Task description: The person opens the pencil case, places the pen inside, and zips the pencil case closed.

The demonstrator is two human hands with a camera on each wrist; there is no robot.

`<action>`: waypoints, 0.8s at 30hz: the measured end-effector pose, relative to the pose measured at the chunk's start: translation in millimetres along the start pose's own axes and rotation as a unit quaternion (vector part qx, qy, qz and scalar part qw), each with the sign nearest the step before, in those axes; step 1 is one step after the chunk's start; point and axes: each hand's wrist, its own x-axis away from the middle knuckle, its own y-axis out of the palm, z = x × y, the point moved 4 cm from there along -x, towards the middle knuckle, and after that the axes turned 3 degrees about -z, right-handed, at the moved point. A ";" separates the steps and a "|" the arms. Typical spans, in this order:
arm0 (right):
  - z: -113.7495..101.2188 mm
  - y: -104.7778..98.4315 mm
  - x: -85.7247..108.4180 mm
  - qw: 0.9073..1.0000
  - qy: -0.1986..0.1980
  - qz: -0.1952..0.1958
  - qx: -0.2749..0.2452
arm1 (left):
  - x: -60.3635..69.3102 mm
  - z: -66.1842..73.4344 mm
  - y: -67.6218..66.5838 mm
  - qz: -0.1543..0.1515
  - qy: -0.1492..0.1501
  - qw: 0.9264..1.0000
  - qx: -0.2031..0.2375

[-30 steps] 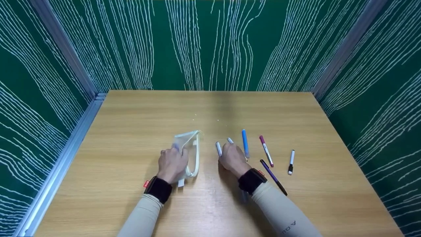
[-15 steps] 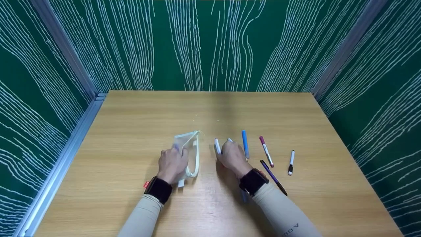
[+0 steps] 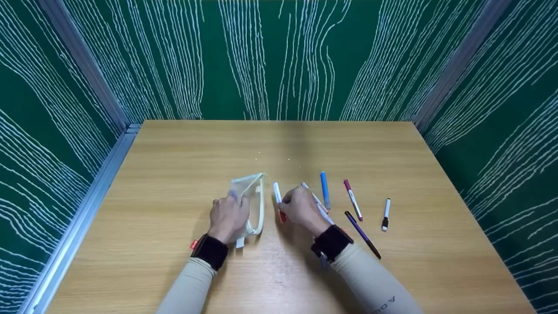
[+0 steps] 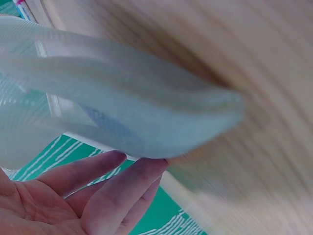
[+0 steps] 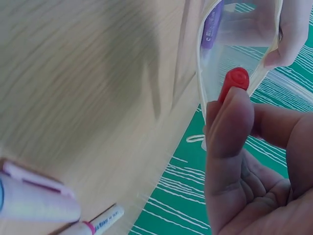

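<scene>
My left hand (image 3: 229,216) grips the side of a translucent pencil pouch (image 3: 261,205) with a cream rim, its mouth facing right. In the left wrist view, the fingers (image 4: 124,196) lie against the pouch's outer side. A purple marker (image 5: 212,27) shows inside the pouch in the right wrist view. Right of the pouch, my right hand (image 3: 304,209) pinches a white marker (image 3: 276,192) between thumb and fingers. Its red end (image 5: 234,82) points toward the pouch mouth in the right wrist view. The marker is still outside the pouch.
Right of my right hand lie a blue marker (image 3: 324,189), a magenta-capped marker (image 3: 353,199), a dark purple pen (image 3: 362,235) and a white marker with a black cap (image 3: 386,214). Pale pens (image 3: 323,210) lie partly under the right hand. Green walls enclose the table (image 3: 196,144).
The right hand has drawn the white marker left toward the pouch, and its red end now shows. Pale pens beside that hand are more exposed. The left hand and pouch stay put.
</scene>
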 end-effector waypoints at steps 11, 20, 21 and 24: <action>-6.1 10.7 -0.1 0.997 0.009 0.002 -0.080 | -1.0 -1.0 0.4 0.007 -0.004 1.000 0.002; -15.6 30.5 -2.9 0.982 0.045 -0.032 -0.178 | -2.0 -1.3 0.1 0.004 -0.007 1.000 -0.004; -16.8 33.1 -3.4 0.981 0.050 -0.036 -0.182 | -2.0 -1.4 0.1 0.004 -0.008 1.000 -0.004; -19.9 41.9 -5.2 0.978 0.065 -0.048 -0.190 | -1.4 -1.7 0.4 0.001 -0.008 1.000 -0.002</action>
